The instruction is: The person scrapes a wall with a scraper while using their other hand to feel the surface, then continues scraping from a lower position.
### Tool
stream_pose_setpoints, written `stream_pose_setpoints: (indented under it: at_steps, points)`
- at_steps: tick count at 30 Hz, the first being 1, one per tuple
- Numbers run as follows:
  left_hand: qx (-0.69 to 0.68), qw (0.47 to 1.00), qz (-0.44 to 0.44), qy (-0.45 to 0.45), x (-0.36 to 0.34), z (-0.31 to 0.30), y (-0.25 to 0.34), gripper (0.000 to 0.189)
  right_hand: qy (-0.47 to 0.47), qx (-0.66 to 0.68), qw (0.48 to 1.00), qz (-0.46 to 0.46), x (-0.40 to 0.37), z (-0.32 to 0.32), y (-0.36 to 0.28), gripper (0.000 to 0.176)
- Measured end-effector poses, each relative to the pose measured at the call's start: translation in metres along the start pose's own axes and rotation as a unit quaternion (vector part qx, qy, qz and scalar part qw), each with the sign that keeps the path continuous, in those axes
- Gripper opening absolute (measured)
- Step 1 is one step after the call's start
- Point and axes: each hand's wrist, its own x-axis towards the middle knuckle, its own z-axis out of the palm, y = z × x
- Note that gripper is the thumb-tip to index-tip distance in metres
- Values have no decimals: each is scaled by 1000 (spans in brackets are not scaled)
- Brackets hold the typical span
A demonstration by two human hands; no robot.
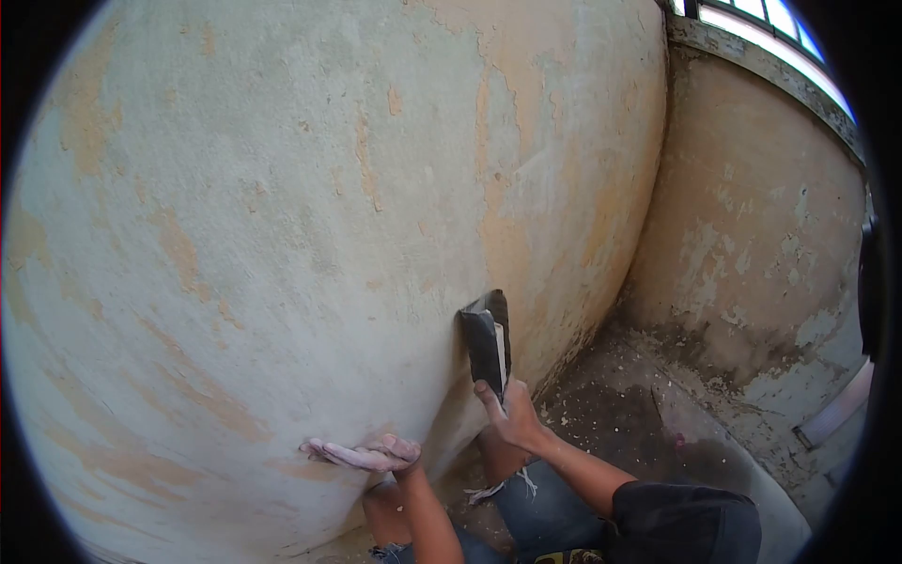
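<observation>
My right hand [515,415] grips the lower end of a sanding block [485,346], its thumb along the near side. Dark sandpaper wraps the block, and a pale strip shows along its open edge. The block points upward, its top end right at the painted wall [310,226]. White dust covers my left hand [362,453], which is held out flat with the fingers stretched to the left, close by the wall and holding nothing. Flaking whitish paint covers the wall, with orange-tan patches where it has peeled.
To the right, a second stained, peeling wall [742,235] meets the first in a corner. Paint chips litter the dark floor [611,399] below. A barred window [761,14] is at the upper right. My bent knees in torn denim shorts [550,503] are close to the wall.
</observation>
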Motion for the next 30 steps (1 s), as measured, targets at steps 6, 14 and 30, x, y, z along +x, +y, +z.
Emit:
stream_pose_setpoints:
  at_steps: [6, 14, 30]
  points:
    - [-7, 1000, 14, 27, 4, 5, 0, 75, 5, 90, 995, -35, -41, 26, 26, 39]
    - [2, 1000, 15, 1, 3, 0, -2, 76, -48, 67, 996, 20, -14, 13, 19, 37]
    - [-3, 999, 12, 31, 2, 9, -5, 76, 36, 89, 995, -40, -51, 40, 32, 42]
